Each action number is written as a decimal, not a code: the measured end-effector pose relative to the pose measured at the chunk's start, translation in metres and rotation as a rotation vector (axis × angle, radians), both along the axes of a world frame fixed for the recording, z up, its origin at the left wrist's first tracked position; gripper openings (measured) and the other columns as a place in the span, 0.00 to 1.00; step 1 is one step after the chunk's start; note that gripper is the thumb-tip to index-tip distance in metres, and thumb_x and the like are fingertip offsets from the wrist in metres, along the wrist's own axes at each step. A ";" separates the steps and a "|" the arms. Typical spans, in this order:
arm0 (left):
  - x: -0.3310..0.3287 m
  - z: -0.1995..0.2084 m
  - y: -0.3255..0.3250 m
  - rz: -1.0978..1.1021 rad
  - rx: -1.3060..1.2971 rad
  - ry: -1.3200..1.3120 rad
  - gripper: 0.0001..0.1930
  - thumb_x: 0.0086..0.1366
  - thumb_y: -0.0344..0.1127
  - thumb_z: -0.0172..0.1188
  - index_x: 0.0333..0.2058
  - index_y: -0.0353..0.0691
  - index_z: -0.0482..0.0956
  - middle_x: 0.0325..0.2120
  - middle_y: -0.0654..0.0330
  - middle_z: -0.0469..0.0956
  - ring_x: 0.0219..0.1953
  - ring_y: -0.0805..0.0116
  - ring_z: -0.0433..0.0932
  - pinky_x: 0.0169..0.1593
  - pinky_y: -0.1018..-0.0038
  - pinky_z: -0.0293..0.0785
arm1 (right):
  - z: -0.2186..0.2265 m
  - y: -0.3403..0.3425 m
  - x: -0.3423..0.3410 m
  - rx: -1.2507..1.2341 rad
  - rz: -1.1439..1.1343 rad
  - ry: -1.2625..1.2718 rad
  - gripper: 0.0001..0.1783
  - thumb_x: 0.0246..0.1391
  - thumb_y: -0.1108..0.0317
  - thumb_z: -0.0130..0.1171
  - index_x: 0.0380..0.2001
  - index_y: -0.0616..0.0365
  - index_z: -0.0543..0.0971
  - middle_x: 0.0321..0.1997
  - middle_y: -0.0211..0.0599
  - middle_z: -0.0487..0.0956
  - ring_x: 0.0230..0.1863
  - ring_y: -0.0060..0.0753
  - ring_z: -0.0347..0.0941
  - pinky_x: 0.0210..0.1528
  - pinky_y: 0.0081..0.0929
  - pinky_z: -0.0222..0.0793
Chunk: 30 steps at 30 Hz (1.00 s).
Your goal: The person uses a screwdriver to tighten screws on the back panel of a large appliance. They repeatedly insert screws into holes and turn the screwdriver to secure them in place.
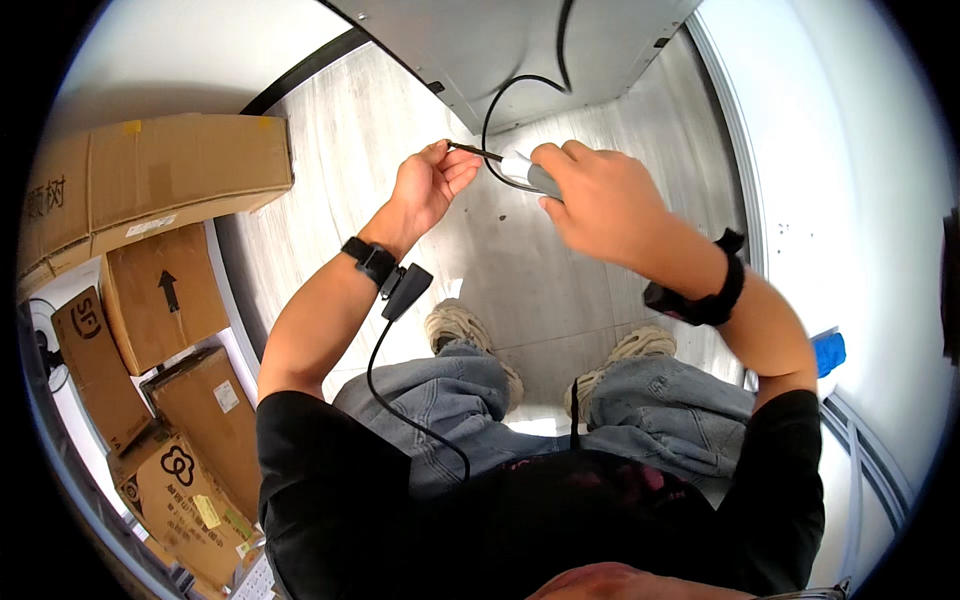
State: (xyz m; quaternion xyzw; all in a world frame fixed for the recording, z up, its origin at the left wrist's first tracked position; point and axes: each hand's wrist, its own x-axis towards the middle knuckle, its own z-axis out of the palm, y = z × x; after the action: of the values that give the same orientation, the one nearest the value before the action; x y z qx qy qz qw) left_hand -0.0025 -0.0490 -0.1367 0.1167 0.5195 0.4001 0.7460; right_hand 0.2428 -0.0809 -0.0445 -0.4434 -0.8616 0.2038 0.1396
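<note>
My right hand [605,205] is wrapped round the grey-and-white handle of a screwdriver [518,170]. Its dark shaft points left, toward my left hand [430,185]. The thumb and fingers of that hand close in at the shaft's tip; whatever small thing may be pinched there is too small to make out. A black cable [487,118] hangs down from in front of a grey metal cabinet [490,50] and loops behind the screwdriver. Both hands are in the air above the floor, just short of the cabinet's lower edge.
Cardboard boxes [190,160] are piled along the left side. A white wall [850,150] stands on the right, with a small blue object [828,353] near my right elbow. My shoes [455,325] rest on the pale wood-look floor [560,290]. A black wire [375,385] trails from my left wristband.
</note>
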 end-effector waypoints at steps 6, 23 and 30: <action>-0.013 -0.029 0.023 0.025 -0.003 -0.007 0.10 0.70 0.35 0.39 0.36 0.38 0.67 0.34 0.54 0.78 0.34 0.66 0.79 0.41 0.73 0.80 | -0.048 -0.034 -0.052 -0.309 -0.419 0.279 0.22 0.41 0.70 0.59 0.42 0.60 0.66 0.33 0.51 0.76 0.31 0.55 0.75 0.32 0.46 0.69; -0.006 -0.055 0.055 -0.152 0.048 0.116 0.14 0.70 0.37 0.43 0.50 0.38 0.69 0.35 0.59 0.77 0.30 0.72 0.76 0.31 0.81 0.73 | -0.160 -0.083 -0.119 -0.456 -0.754 0.927 0.20 0.51 0.70 0.58 0.47 0.61 0.65 0.37 0.44 0.74 0.34 0.35 0.73 0.37 0.30 0.68; -0.010 -0.060 0.067 -0.126 0.066 0.147 0.13 0.69 0.35 0.42 0.47 0.37 0.71 0.40 0.62 0.78 0.30 0.73 0.75 0.30 0.82 0.71 | -0.156 -0.069 -0.119 -0.502 -0.745 0.887 0.21 0.52 0.69 0.58 0.48 0.59 0.65 0.34 0.44 0.75 0.29 0.35 0.72 0.32 0.31 0.67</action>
State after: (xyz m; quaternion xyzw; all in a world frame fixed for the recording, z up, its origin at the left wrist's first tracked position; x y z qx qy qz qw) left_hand -0.0125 0.0181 -0.1963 0.2030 0.5509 0.3595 0.7253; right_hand 0.1242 -0.1500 -0.2004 -0.6063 -0.4352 0.5020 0.4370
